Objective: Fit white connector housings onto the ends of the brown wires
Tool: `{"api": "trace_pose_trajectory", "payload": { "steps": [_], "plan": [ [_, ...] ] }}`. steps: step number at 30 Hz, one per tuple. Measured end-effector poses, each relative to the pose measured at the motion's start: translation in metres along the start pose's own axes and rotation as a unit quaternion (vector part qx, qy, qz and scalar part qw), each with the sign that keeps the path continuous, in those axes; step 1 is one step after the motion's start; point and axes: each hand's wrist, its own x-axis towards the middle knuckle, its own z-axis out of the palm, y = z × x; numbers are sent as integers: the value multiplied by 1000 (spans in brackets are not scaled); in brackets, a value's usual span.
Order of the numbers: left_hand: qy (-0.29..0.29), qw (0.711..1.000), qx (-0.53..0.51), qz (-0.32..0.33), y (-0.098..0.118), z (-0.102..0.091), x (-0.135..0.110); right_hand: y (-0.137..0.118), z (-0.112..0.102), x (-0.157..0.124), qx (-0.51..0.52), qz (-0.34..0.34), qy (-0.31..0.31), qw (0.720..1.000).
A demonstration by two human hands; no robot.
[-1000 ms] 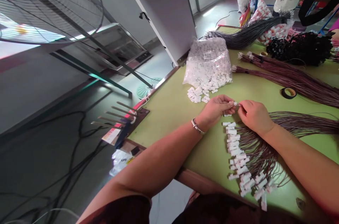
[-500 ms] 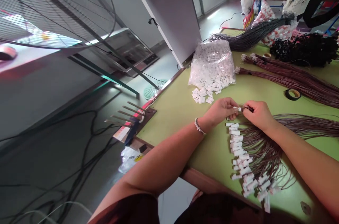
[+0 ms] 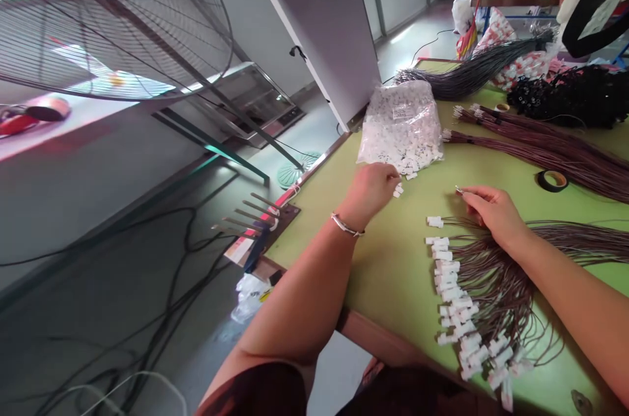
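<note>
My left hand [image 3: 374,190] is over the loose white connector housings [image 3: 398,190] in front of a clear plastic bag [image 3: 400,121] full of them. Its fingers are curled closed, with the tips at the housings; what they pinch, if anything, is hidden. Between thumb and forefinger, my right hand [image 3: 489,209] pinches a thin wire [image 3: 458,190], its metal terminal end pointing left. Below that hand lies a row of finished-looking white connectors [image 3: 448,278] on brown wires [image 3: 501,278], fanned along the table. One connector [image 3: 434,221] sits at the top of the row.
Bundles of brown wires [image 3: 535,154] and a roll of black tape [image 3: 552,181] lie to the right on the green table [image 3: 314,219]. Behind them are black parts [image 3: 570,98] and dark wires [image 3: 472,69]. A pronged metal rack [image 3: 255,219] is at the left edge, and a fan [image 3: 113,23] stands beyond.
My hands have parted. The left moved left to the loose housings; the right now holds a bare terminal end. A wired connector now lies at the top of the row.
</note>
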Motion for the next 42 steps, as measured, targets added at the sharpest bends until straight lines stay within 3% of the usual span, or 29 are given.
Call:
{"api": "trace_pose_trajectory", "payload": {
  "steps": [3, 9, 12, 15, 18, 22, 26, 29, 32, 35, 38, 42],
  "plan": [
    [10, 996, 68, -54, -11, 2, 5, 1, 2, -2, -40, -21, -2, 999],
    [-25, 999, 22, -20, -5, 16, 0, 2, 4, -1, -100, -56, 6, 993],
    [4, 1000, 24, -12, 0, 16, -2, 0, 4, -2, -104, -54, 8, 993],
    [-4, 997, 27, 69, 3, 19, -3, -1, 5, -2, -112, -64, 16, 992],
    [-90, 977, 81, 174, 7, 28, -3, 2, 6, -1, -129, -82, 19, 988],
    [-134, 959, 148, 199, 12, 37, -4, 6, 6, -1, -145, -102, 23, 984],
    [-95, 978, 69, 173, 11, 37, -4, 6, 7, -2, -137, -113, 22, 984],
    [-63, 992, -78, 72, 12, 36, -7, 4, 7, -3, -119, -111, 28, 986],
    [-114, 952, -277, -65, 20, 38, -11, 2, 6, -5, -100, -99, 33, 989],
    [-175, 897, -389, -118, 34, 44, -16, -1, 6, -7, -95, -93, 26, 991],
    [-197, 890, -397, -110, 46, 51, -21, -2, 7, -7, -104, -94, 21, 990],
    [-173, 898, -387, -119, 52, 56, -23, -1, 8, -6, -108, -106, -1, 989]
  ]
}}
